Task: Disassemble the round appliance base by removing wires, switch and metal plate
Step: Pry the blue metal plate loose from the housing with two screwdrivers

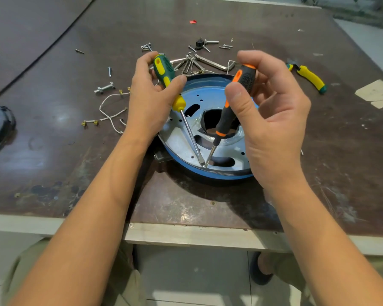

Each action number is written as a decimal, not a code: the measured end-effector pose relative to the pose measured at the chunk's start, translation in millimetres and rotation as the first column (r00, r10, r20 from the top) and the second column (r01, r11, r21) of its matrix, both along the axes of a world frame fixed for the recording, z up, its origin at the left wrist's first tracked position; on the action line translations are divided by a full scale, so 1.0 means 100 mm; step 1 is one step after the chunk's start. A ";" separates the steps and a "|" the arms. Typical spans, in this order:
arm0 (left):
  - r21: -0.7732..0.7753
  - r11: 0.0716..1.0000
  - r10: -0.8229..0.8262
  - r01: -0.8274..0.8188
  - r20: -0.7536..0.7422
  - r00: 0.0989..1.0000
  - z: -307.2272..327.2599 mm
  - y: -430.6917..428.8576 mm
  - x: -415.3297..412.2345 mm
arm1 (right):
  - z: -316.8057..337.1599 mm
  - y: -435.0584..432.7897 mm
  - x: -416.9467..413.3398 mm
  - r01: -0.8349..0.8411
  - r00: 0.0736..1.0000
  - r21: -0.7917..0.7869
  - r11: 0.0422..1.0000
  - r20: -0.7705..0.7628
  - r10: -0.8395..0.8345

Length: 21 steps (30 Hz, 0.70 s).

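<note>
Scuffed brown desk (53,162), tiled floor (197,279) below | round base (208,174) centre, near front edge | left hand (150,100) gripping green-yellow screwdriver (164,69), right hand (272,120) pinching orange-black screwdriver (224,120) | screws (146,47), hex keys (208,62), wires (106,107) around

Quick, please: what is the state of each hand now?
Left hand: closed, holding the green-and-yellow screwdriver.
Right hand: closed, holding the black-and-orange screwdriver.
</note>
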<state>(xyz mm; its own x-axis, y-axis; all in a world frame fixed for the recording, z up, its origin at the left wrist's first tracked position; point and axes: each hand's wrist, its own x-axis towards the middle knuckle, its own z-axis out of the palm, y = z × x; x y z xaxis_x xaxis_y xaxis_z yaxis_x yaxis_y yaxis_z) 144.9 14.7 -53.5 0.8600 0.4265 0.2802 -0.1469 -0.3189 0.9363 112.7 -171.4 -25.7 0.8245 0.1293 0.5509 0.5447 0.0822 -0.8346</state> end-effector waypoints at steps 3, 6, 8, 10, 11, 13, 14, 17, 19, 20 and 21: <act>0.011 1.000 -0.001 0.001 -0.001 1.000 0.00 0.00 0.00 | -0.02 -0.02 0.01 -0.012 1.000 -0.004 1.000 -0.016 0.012; 0.015 1.000 -0.003 0.004 -0.005 1.000 0.00 0.00 0.00 | -0.02 -0.02 0.00 -0.064 0.997 0.041 0.997 -0.047 0.066; 0.014 1.000 0.000 0.000 -0.007 1.000 0.00 0.01 0.00 | -0.01 -0.01 0.00 -0.077 0.996 0.026 0.997 -0.039 0.078; 0.008 1.000 0.002 -0.002 -0.003 1.000 -0.01 0.01 0.00 | 0.00 0.01 0.00 -0.048 0.999 -0.009 0.999 -0.009 0.048; 0.005 1.000 0.002 -0.002 0.002 1.000 -0.01 0.01 0.01 | 0.00 0.00 0.01 -0.028 1.000 -0.012 1.000 0.010 0.028; 0.000 1.000 0.003 -0.003 0.008 1.000 -0.02 0.01 0.01 | -0.01 -0.01 0.02 -0.001 1.000 0.003 1.000 0.023 0.001; -0.003 1.000 0.003 -0.003 0.009 1.000 -0.02 0.02 0.01 | -0.02 -0.01 0.03 0.002 1.000 0.012 1.000 0.015 -0.002; -0.011 1.000 -0.001 0.002 0.009 1.000 -0.02 0.02 0.02 | -0.03 -0.02 0.02 -0.032 0.998 0.071 0.997 -0.059 0.036; -0.014 1.000 -0.002 0.003 0.011 1.000 -0.02 0.01 0.02 | -0.02 -0.01 0.01 -0.040 0.996 0.078 0.996 -0.076 0.046; -0.016 1.000 -0.002 0.002 0.012 1.000 -0.02 0.01 0.02 | -0.01 0.00 0.01 -0.041 0.997 0.067 0.997 -0.066 0.045; -0.019 1.000 -0.002 0.002 0.014 1.000 -0.02 0.01 0.02 | 0.01 0.01 0.00 -0.037 0.998 0.053 0.998 -0.048 0.040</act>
<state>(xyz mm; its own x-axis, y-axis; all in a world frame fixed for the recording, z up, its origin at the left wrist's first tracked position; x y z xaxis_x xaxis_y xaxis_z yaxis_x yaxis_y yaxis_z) 146.7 16.1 -55.4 0.8571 0.4300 0.2837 -0.1603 -0.3007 0.9402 112.6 -170.7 -25.2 0.8457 0.1341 0.5165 0.4986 0.1462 -0.8544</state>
